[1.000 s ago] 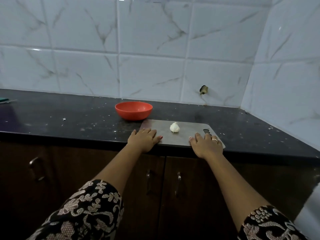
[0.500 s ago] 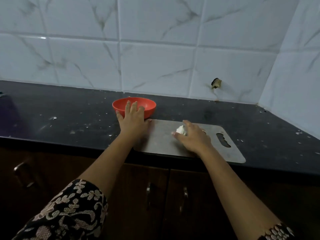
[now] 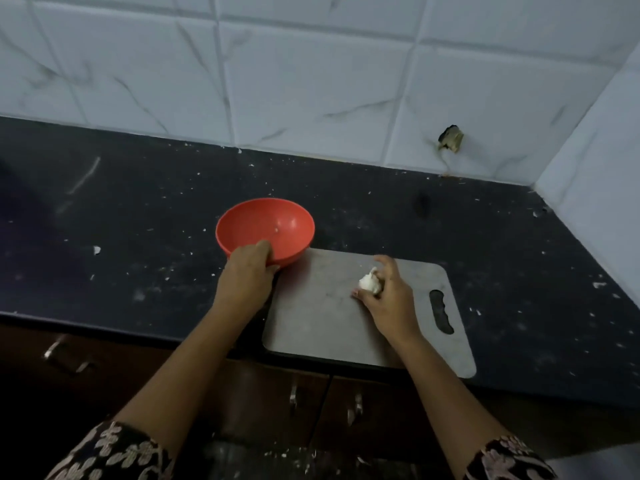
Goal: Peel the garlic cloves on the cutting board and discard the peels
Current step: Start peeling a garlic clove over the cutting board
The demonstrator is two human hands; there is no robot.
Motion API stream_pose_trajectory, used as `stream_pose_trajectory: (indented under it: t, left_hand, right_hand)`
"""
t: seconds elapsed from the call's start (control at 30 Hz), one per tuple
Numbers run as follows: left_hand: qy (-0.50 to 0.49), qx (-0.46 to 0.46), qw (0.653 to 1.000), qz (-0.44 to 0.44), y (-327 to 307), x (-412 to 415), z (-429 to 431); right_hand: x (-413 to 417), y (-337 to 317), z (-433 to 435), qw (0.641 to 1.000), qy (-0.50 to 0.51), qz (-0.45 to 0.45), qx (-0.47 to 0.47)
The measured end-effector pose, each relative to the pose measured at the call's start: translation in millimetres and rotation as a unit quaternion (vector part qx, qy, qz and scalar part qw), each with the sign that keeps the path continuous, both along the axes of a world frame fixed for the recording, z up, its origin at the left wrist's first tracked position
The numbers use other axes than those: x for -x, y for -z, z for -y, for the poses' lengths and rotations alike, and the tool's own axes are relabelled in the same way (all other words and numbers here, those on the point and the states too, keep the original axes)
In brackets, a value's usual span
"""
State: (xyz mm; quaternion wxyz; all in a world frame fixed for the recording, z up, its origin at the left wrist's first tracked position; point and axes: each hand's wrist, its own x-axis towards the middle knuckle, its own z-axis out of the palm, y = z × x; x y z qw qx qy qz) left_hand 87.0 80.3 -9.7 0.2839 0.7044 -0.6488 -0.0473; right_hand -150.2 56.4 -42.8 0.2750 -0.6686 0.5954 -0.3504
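The garlic [image 3: 369, 283] is a small white lump w/ a pointy tip. It's in the R hand [image 3: 389, 299], over the middle of the grey cutting board [image 3: 311, 323]. The R thumb & fingers [image 3: 382, 261] curl round it & pinch it, and one finger sticks up a bit at the far side. Can't tell if the garlic touches the board or is just off it.

The L hand [image 3: 244, 282] grips the near edge of the red bowl [image 3: 242, 223]. Its fingers hook over the rim into the bowl & the thumb is on the outside. The bowl sits on the dark worktop [image 3: 156, 209] at the board's far L corner, touching it or just beside it, can't tell which. There's a tiny pale bit inside the bowl, too small to tell what.

The board lies flat at the front edge of the worktop, w/ a long handle hole [image 3: 441, 311] on its R side. White specks are all over the worktop. Behind is a white tile wall [image 3: 311, 81] w/ a broken dark hole [image 3: 450, 137] low down on the R. Under the worktop are brown cupboard doors [image 3: 263, 403] w/ metal handles. Both arms have dark flowery sleeves [image 3: 114, 452].
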Motion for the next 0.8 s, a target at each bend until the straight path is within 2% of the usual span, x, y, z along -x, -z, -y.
stream_pose_trajectory:
  t: [0.2,0.33,0.43,0.5,0.57,0.63,0.8]
  left_hand:
    - [-0.015,-0.092,0.996,0.003,-9.7,-5.6,-23.0]
    - [-0.066,-0.143,0.982,0.103,-22.5,0.4,-26.4]
    - [-0.028,-0.072,0.983,0.169,-20.4,17.7,-23.9]
    - [0.072,-0.019,0.98,0.184,-14.2,36.7,-19.5]
    - [0.177,-0.032,0.973,0.143,-9.4,57.8,-18.0]
    - [0.228,-0.087,0.967,0.067,-0.8,71.8,-14.9]
    - [0.228,-0.161,0.96,0.004,16.9,75.9,1.8]
  right_hand:
    - [-7.2,6.7,2.4,0.999,0.028,-0.022,0.002]
    - [-8.8,4.8,12.4,0.998,0.039,-0.047,0.009]
    - [-9.5,3.4,21.7,0.998,0.044,-0.048,0.007]
    - [-9.1,3.8,24.8,0.998,0.048,-0.03,0.007]
    - [-8.1,2.6,25.1,0.999,0.042,-0.016,0.007]
    - [-6.9,2.3,23.8,0.999,0.032,-0.006,0.01]
    - [-3.1,7.9,24.4,0.999,0.024,0.02,0.036]
